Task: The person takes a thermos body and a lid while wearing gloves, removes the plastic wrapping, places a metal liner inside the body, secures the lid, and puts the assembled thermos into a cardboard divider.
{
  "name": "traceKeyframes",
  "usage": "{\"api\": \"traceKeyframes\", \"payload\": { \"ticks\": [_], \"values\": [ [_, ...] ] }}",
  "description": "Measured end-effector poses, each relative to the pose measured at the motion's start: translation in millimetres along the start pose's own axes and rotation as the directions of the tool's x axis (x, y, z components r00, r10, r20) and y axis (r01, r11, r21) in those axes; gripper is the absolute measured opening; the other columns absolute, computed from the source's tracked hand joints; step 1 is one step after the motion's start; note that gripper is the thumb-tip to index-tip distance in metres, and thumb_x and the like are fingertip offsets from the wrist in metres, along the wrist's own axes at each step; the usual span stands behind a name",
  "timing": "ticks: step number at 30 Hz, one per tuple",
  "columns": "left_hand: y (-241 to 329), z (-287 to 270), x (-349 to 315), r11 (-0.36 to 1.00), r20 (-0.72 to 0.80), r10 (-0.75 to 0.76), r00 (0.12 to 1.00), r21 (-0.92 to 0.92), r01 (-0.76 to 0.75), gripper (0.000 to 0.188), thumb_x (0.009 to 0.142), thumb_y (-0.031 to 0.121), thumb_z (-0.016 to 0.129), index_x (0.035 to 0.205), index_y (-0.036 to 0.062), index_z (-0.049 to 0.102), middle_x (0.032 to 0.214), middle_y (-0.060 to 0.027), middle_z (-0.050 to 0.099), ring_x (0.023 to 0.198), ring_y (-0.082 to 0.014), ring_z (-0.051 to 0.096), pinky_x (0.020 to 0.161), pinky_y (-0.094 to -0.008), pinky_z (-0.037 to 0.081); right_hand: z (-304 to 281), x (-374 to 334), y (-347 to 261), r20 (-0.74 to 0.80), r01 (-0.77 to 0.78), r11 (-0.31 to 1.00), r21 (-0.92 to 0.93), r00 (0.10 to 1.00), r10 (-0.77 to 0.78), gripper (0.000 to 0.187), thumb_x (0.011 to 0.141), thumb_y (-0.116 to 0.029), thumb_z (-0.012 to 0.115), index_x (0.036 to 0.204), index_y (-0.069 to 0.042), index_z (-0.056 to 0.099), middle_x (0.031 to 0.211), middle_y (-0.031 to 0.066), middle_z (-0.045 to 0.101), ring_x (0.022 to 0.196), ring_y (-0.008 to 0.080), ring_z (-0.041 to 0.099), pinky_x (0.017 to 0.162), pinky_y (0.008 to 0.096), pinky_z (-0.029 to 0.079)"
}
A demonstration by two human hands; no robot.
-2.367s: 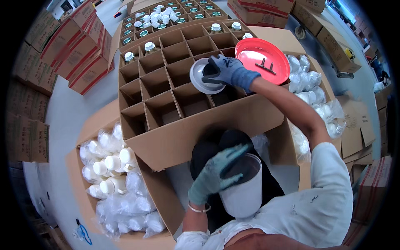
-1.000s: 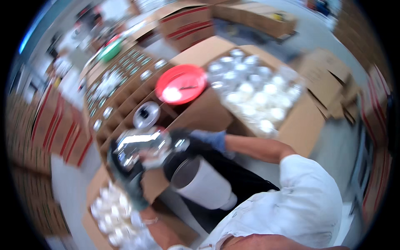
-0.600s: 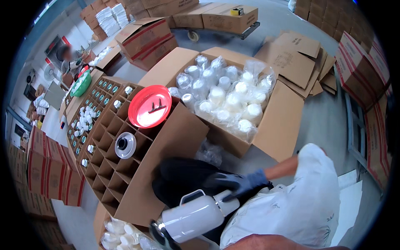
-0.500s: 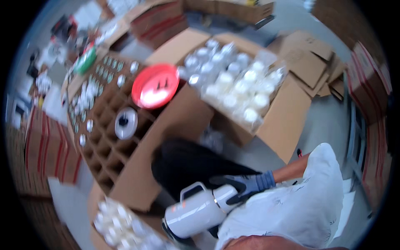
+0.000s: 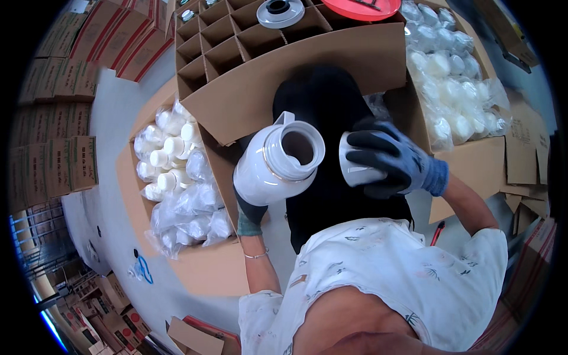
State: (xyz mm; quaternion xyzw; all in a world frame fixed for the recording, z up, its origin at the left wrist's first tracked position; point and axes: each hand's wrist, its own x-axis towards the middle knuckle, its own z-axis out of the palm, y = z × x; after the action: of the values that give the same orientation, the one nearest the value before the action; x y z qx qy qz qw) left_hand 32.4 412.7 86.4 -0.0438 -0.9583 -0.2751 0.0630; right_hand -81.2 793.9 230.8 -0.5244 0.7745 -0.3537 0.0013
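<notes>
A white thermos jug (image 5: pixel 260 171) with its mouth uncovered tilts over my lap. Wrapped round its lower left side is my gloved left hand (image 5: pixel 251 214), mostly hidden behind the body. Just right of the open neck, my right hand (image 5: pixel 393 160) in a blue-grey and black glove grips the white cup lid (image 5: pixel 354 160). A gap separates the lid from the jug. The jug's handle (image 5: pixel 285 118) points away from me.
Ahead stands a divided carton (image 5: pixel 236 56) bearing a round white part with a black centre (image 5: pixel 280 12) and a red dish (image 5: pixel 367 7). Cartons of bagged white caps lie left (image 5: pixel 171 160) and right (image 5: pixel 455 89). Stacked boxes (image 5: pixel 53 160) rise at far left.
The cup lid has come off the jug and is now apart in my right hand. The jug has turned, mouth toward me. My view has swung left and down.
</notes>
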Motion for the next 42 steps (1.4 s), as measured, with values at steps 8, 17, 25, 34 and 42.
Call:
{"api": "traceKeyframes", "payload": {
  "ticks": [8, 17, 25, 34, 42],
  "values": [
    [-14, -12, 22, 0.907, 0.174, -0.091, 0.980, -0.392, 0.154, 0.076, 0.080, 0.021, 0.074, 0.142, 0.0043, 0.034, 0.143, -0.0124, 0.041, 0.131, -0.0241, 0.040, 0.110, -0.0365, 0.033, 37, 108, 26, -0.201, 0.082, 0.789, 0.609, 0.978, 0.054, 0.091, 0.067, -0.027, 0.084, 0.141, -0.003, 0.036, 0.133, 0.0160, 0.050, 0.121, 0.0264, 0.051, 0.104, 0.0364, 0.039],
    [-24, 47, 2, 0.961, -0.176, 0.262, 0.949, 0.135, -0.241, 0.067, 0.079, 0.028, 0.074, 0.137, 0.0094, 0.045, 0.136, -0.0124, 0.049, 0.126, -0.0290, 0.046, 0.107, -0.0400, 0.036, 47, 131, 31, -0.349, -0.058, 0.799, 0.599, 0.879, 0.325, 0.069, 0.067, -0.032, 0.083, 0.120, -0.003, 0.051, 0.111, 0.0122, 0.060, 0.104, 0.0251, 0.060, 0.092, 0.0366, 0.048],
    [-79, 68, -32, 0.966, -0.102, 0.179, 0.978, 0.205, -0.156, 0.066, 0.078, 0.028, 0.073, 0.136, 0.0123, 0.046, 0.135, -0.0113, 0.050, 0.126, -0.0282, 0.046, 0.106, -0.0426, 0.036, 71, 145, 10, -0.266, -0.012, 0.771, 0.637, 0.935, 0.234, 0.086, 0.063, -0.032, 0.086, 0.132, -0.004, 0.043, 0.126, 0.0148, 0.053, 0.116, 0.0289, 0.053, 0.103, 0.0390, 0.040],
    [-24, 35, 29, 0.980, -0.007, -0.021, 1.000, -0.200, 0.019, 0.057, 0.081, 0.034, 0.068, 0.131, 0.0132, 0.052, 0.134, -0.0110, 0.051, 0.125, -0.0291, 0.046, 0.107, -0.0414, 0.033, 129, -23, 2, 0.116, -0.393, 0.915, -0.087, 0.909, 0.401, 0.098, 0.070, -0.039, 0.076, 0.146, -0.004, 0.025, 0.143, 0.0265, 0.031, 0.131, 0.0438, 0.033, 0.111, 0.0470, 0.027],
    [34, 10, 75, 0.929, -0.022, -0.042, 0.999, -0.369, 0.031, 0.049, 0.081, 0.029, 0.065, 0.127, 0.0123, 0.055, 0.129, -0.0128, 0.054, 0.118, -0.0303, 0.050, 0.102, -0.0407, 0.037, 77, -17, 25, 0.559, -0.234, 0.971, 0.051, 0.812, 0.167, 0.081, 0.063, -0.040, 0.079, 0.133, -0.013, 0.047, 0.113, 0.0217, 0.048, 0.105, 0.0389, 0.050, 0.089, 0.0488, 0.043]
  ]
}}
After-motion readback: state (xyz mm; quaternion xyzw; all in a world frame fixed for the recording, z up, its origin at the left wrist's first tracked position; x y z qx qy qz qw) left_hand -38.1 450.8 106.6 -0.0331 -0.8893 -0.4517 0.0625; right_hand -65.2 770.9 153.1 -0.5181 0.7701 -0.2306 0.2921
